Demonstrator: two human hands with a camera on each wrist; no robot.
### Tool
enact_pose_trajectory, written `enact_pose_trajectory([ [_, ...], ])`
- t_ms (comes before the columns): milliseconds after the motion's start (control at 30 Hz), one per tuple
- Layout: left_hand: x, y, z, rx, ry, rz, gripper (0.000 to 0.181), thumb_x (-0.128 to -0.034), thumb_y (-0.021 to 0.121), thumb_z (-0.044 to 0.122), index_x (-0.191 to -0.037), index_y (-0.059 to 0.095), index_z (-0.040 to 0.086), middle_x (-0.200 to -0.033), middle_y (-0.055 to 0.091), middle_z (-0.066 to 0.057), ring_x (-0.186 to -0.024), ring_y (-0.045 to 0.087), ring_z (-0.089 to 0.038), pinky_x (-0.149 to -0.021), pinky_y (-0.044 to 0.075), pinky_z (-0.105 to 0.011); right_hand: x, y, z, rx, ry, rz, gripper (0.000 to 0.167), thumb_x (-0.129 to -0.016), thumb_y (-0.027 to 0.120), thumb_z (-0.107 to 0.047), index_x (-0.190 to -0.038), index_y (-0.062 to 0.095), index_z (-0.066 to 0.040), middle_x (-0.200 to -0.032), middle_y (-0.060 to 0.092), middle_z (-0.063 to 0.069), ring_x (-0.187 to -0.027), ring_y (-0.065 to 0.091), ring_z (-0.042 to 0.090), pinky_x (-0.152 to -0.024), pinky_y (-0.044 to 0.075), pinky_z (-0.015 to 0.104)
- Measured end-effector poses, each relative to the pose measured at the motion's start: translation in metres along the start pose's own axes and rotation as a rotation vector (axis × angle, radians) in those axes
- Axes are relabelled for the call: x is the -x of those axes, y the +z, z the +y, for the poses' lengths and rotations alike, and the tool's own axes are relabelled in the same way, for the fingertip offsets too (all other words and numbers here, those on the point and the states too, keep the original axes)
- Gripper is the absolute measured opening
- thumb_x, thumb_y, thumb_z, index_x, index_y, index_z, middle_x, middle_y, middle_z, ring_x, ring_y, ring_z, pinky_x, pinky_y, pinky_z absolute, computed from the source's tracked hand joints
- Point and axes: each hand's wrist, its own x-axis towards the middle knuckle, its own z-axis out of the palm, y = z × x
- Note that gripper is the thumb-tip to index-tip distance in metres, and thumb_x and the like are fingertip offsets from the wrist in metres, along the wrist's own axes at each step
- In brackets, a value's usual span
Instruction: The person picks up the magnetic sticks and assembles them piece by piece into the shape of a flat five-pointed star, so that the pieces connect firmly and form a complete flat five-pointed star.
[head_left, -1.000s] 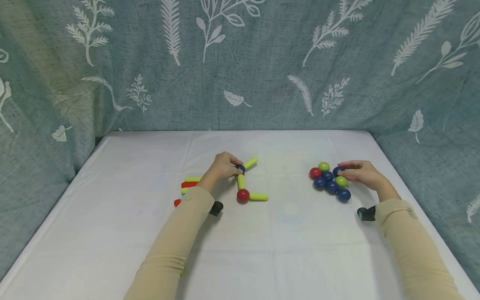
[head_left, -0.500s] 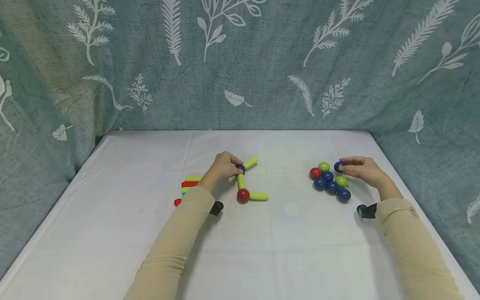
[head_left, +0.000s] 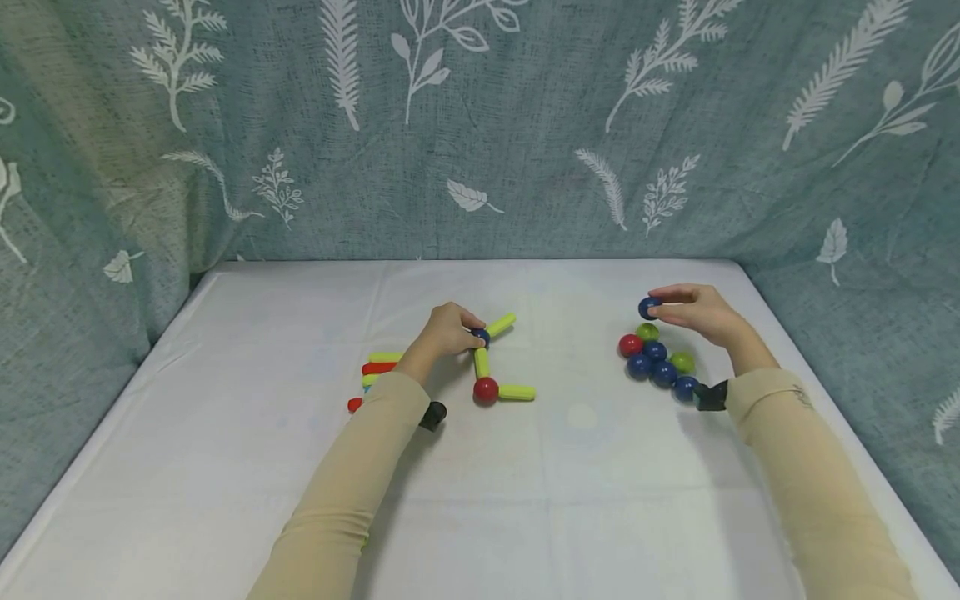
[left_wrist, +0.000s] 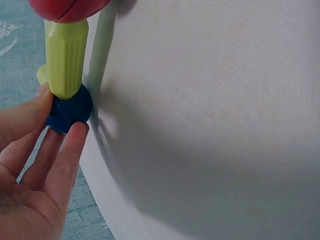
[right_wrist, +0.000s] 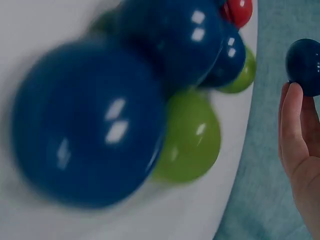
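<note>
My left hand (head_left: 448, 332) pinches a blue ball (head_left: 481, 337) between thumb and fingers; the left wrist view shows that ball (left_wrist: 70, 109) too. Two yellow-green sticks meet it, one (head_left: 501, 325) angling up and right, the other (head_left: 482, 364) running down to a red ball (head_left: 486, 391). From the red ball another yellow-green stick (head_left: 517, 392) points right. My right hand (head_left: 699, 312) holds a separate blue ball (head_left: 649, 308) by its fingertips above the group of loose balls. In the right wrist view this ball (right_wrist: 305, 67) shows at the right edge.
Below the right hand lie loose balls: a red one (head_left: 631, 346), two green ones and several blue ones (head_left: 663, 374). Left of the left forearm, red and yellow-green sticks (head_left: 385, 358) lie partly hidden by the sleeve. A patterned curtain (head_left: 525, 200) hangs behind the white-covered table (head_left: 555, 517).
My right hand has lifted a blue ball from the right side of the group and carried it up and to the left. The left hand has stayed in place.
</note>
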Motion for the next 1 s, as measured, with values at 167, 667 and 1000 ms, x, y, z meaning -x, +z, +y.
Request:
enact_pose_trajectory([
  [167, 0.001, 0.000, 0.000, -0.003, -0.013, -0.001, 0.027, -0.0810, 0.069, 0.010, -0.108, 0.068, 0.006, -0.108, 0.062, -0.011, -0.105, 0.053, -0.024, -0.086, 0.046, -0.031, -0.014, 0.020, -0.019, 0.032, -0.031, -0.035, 0.057, -0.087, 0.063, -0.022, -0.133, 0.041, 0.004, -0.137, 0.036, 0.024, -0.112, 0.048, 0.025, -0.098, 0.037, 0.043],
  [667, 0.002, 0.000, 0.003, -0.034, -0.007, -0.015, 0.027, -0.0824, 0.068, 0.011, -0.109, 0.068, 0.008, -0.113, 0.061, -0.011, -0.110, 0.051, -0.025, -0.089, 0.045, -0.032, -0.057, 0.098, -0.050, 0.058, -0.036, -0.086, 0.044, -0.084, 0.066, -0.017, -0.124, 0.055, -0.004, -0.129, 0.050, 0.016, -0.118, 0.045, 0.029, -0.095, 0.040, 0.042],
  [1000, 0.001, 0.000, 0.002, -0.045, -0.018, -0.011, 0.026, -0.0826, 0.068, 0.012, -0.109, 0.068, 0.009, -0.113, 0.062, -0.010, -0.110, 0.051, -0.024, -0.090, 0.045, -0.033, -0.071, 0.137, -0.062, 0.004, -0.034, -0.041, 0.040, -0.084, 0.066, -0.011, -0.122, 0.057, -0.001, -0.125, 0.053, 0.017, -0.114, 0.049, 0.027, -0.091, 0.044, 0.035],
])
